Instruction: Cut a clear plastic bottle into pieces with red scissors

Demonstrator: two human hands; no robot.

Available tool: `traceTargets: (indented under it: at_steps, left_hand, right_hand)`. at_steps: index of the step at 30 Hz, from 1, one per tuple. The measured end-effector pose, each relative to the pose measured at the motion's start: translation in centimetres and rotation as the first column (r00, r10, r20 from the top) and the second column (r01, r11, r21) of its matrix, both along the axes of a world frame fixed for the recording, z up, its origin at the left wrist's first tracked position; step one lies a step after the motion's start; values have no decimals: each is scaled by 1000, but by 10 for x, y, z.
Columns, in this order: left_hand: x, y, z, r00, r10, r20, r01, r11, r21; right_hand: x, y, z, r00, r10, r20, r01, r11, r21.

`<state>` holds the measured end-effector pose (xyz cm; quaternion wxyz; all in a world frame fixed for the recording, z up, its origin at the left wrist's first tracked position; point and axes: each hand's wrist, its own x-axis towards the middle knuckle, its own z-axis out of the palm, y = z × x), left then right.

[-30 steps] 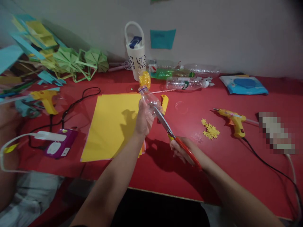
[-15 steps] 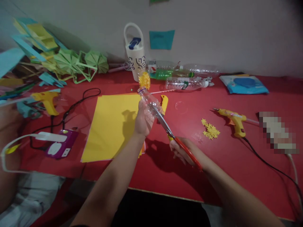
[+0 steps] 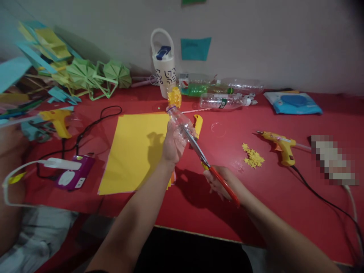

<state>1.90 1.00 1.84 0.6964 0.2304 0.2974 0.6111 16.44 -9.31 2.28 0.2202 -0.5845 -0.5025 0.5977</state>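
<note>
My left hand [image 3: 174, 146] is closed around a clear plastic bottle top [image 3: 179, 120], its neck tilted up and away from me. In my right hand [image 3: 217, 180] is a pair of scissors [image 3: 205, 161] with red handles, and their blades reach to the cut edge of the plastic. Whether the blade tips are inside or against the plastic I cannot tell. Just behind the bottle neck sits a yellow cup-like piece [image 3: 174, 97]. A yellow utility knife [image 3: 198, 126] lies partly hidden behind my left hand. Yellow paper sheets [image 3: 131, 151] lie under my left wrist.
To the right are yellow stars [image 3: 254, 156] and a glue gun [image 3: 280, 146] with its cord. Plastic bottles [image 3: 223, 101], a white tumbler [image 3: 165, 74] and a wipes pack [image 3: 297, 103] stand or lie along the wall. A purple power socket [image 3: 75, 174] and another person's arm [image 3: 11, 163] are at left.
Both hands keep almost the same pose on the bottle top and scissors. The scissor handles look slightly closer together, and the whole view has shifted a little.
</note>
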Motion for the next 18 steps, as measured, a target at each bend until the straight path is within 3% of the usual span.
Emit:
traceTargets:
  at_steps: [6, 18]
  left_hand:
    - [2, -1, -9, 998, -60, -11, 61, 994, 85]
    - [3, -2, -10, 997, -51, -65, 55, 997, 53]
  right_hand:
    - [0, 2, 6, 997, 7, -71, -5, 1000, 24]
    - [-3, 0, 7, 998, -45, -36, 45, 999, 3]
